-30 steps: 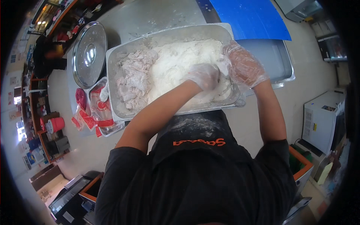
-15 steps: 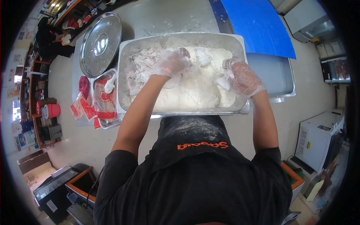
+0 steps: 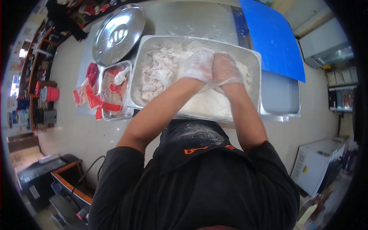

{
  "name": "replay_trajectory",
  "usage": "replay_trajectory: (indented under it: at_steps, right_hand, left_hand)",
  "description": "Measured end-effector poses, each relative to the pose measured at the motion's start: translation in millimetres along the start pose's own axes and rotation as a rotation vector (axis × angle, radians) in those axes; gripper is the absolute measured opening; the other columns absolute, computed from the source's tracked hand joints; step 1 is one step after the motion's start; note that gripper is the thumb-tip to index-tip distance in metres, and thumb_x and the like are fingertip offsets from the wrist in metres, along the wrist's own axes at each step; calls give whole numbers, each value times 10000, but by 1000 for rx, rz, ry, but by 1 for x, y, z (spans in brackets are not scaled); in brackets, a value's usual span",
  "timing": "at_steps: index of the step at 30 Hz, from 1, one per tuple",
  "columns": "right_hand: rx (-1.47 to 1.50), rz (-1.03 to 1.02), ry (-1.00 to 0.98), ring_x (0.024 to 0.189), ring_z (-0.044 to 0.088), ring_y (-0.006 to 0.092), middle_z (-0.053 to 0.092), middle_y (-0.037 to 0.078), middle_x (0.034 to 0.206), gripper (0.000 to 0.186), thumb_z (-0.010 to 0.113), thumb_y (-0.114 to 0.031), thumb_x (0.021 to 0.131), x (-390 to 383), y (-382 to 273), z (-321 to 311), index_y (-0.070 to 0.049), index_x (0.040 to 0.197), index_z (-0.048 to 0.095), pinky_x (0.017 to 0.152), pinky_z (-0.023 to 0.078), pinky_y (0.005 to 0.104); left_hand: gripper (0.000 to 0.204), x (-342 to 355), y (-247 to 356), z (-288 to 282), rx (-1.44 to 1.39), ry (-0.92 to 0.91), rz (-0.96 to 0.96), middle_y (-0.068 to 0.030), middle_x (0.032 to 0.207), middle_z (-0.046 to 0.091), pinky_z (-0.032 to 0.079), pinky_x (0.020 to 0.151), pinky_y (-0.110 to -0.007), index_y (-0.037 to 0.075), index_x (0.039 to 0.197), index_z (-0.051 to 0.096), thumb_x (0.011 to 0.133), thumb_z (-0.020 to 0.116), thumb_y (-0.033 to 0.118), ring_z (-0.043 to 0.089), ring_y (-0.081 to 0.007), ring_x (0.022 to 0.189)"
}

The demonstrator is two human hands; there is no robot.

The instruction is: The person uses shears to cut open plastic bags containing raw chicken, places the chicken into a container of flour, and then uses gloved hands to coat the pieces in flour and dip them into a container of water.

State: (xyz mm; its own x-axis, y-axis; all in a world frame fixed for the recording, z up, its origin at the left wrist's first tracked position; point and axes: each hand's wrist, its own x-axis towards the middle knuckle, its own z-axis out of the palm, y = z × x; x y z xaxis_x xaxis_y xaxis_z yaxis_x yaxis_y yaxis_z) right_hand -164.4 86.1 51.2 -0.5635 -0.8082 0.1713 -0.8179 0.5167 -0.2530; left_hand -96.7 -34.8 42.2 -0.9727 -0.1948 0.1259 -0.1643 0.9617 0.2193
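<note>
Meat (image 3: pixel 158 73) lies left of powder (image 3: pixel 210 104) in a tray (image 3: pixel 184 41), lid (image 3: pixel 119 36) to its left, tub (image 3: pixel 281 96) to its right.

Orange lettering (image 3: pixel 190 150), partly hidden, crosses the black apron (image 3: pixel 197 134); red print (image 3: pixel 114 87) marks the plastic bag (image 3: pixel 118 96); 1 yellow patch (image 3: pixel 305 169), probably a label too small to read, sits on the white appliance (image 3: pixel 312 165).
</note>
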Motion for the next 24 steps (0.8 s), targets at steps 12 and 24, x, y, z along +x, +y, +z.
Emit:
replay_trajectory:
  at_steps: [12,24]
  right_hand:
    - [368,-428,-278,914,580,398,617,222,919,329,661,-152,662,73,-67,-23,-9,955,617,827,466,415]
    - [-89,166,-839,984,625,303,644,170,1127,546,716,-296,754,84,44,18,-52,1227,591,825,492,387]
  left_hand:
    - [218,-120,-83,-72,-619,-72,-538,-153,818,676,544,726,-349,70,976,677,808,633,203,681,-239,799]
    - [246,-146,-75,-37,-324,308,-290,-161,972,671,521,737,-423,44,935,675,868,624,276,649,-341,840]
